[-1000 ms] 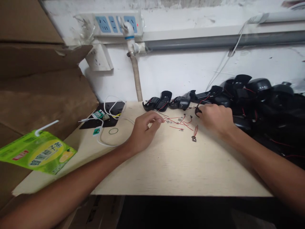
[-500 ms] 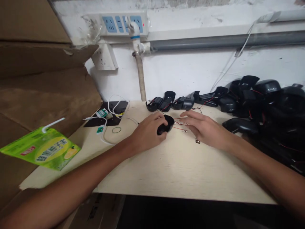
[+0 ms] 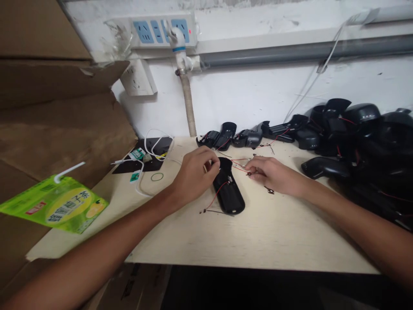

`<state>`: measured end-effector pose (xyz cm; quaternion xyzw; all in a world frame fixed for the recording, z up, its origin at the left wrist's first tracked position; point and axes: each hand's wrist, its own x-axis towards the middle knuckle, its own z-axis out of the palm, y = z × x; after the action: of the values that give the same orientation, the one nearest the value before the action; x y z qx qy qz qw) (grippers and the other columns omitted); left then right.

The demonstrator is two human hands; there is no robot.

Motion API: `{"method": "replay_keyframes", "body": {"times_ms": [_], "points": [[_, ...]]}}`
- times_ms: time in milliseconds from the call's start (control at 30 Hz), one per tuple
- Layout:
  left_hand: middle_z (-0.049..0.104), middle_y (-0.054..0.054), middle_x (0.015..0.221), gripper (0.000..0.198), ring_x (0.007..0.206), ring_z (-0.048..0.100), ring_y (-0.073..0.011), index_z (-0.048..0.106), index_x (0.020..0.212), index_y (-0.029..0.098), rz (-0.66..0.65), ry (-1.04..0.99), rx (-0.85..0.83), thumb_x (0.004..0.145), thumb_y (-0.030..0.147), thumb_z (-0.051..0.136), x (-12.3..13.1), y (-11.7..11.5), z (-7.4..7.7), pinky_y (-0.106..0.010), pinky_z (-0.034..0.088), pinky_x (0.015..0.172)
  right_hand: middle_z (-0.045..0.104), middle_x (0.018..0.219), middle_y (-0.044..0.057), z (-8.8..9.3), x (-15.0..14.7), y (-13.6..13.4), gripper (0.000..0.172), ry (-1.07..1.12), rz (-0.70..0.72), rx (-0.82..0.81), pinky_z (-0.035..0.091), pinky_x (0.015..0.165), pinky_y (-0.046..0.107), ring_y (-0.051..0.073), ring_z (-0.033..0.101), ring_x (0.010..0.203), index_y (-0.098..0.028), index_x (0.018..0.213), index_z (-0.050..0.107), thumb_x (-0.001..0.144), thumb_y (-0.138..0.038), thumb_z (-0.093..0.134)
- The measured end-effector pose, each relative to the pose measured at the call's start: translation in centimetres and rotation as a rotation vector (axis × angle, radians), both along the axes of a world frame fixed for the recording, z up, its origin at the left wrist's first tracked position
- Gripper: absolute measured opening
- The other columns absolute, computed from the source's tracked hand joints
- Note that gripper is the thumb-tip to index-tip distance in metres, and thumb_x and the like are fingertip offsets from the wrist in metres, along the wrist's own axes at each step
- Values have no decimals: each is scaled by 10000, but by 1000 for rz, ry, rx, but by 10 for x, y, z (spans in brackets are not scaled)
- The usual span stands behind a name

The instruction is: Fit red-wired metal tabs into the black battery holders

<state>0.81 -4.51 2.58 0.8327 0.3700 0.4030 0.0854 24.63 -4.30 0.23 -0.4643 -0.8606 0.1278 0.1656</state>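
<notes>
On the wooden table lies a black plastic shell (image 3: 230, 196), its hollow side facing up, with thin red and black wires (image 3: 214, 199) coming out to its left. My left hand (image 3: 196, 172) is closed, thumb and fingertips pinched at the shell's upper left edge. To the right, my right hand (image 3: 269, 173) has its fingertips pressed together over thin red wires (image 3: 240, 167) with small metal ends; exactly which piece it grips is partly hidden. A small dark metal part (image 3: 269, 190) sits just below my right hand.
Several black shells (image 3: 248, 138) line the wall, and a larger heap of them (image 3: 358, 129) fills the right side. At left are a green drink pouch (image 3: 61, 204) with a straw, a white cable (image 3: 139, 185), a green rubber band (image 3: 157, 176) and cardboard (image 3: 64, 125).
The black shell has gone from being tilted in my left hand to lying flat, its hollow side and wires showing. My right hand's fingers have closed from a looser spread onto the wires.
</notes>
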Motion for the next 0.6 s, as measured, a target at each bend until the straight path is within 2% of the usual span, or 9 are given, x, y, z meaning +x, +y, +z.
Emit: {"method": "replay_keyframes", "body": {"times_ms": [167,300,467,600], "points": [[620,-28,874,117,667,549,-90,635,782,156,1,35,54,788,70,556,0,1,-7,-214,463,580,595,800,56,-6,-1,2,113,33,-85,5,414,641,294,173,543,698,-179,822,571,831,-126,471],[619,-30,884,114,716,561,-110,632,768,161,-20,54,43,790,76,559,1,1,-10,-253,487,649,614,748,45,-6,-3,2,134,33,-115,-16,399,604,289,167,537,631,-192,769,557,812,-123,450],[621,-30,876,133,768,583,-131,618,752,169,-66,67,51,798,76,534,0,0,-9,-287,506,720,639,772,49,0,1,3,132,34,-168,-17,399,610,284,184,568,681,-193,789,561,802,-129,447],[613,-39,899,124,851,597,-157,617,769,173,-59,69,79,794,84,535,-1,1,-10,-327,507,793,633,747,56,4,14,9,124,33,-290,36,384,593,285,189,563,676,-187,819,567,819,-161,445]]}}
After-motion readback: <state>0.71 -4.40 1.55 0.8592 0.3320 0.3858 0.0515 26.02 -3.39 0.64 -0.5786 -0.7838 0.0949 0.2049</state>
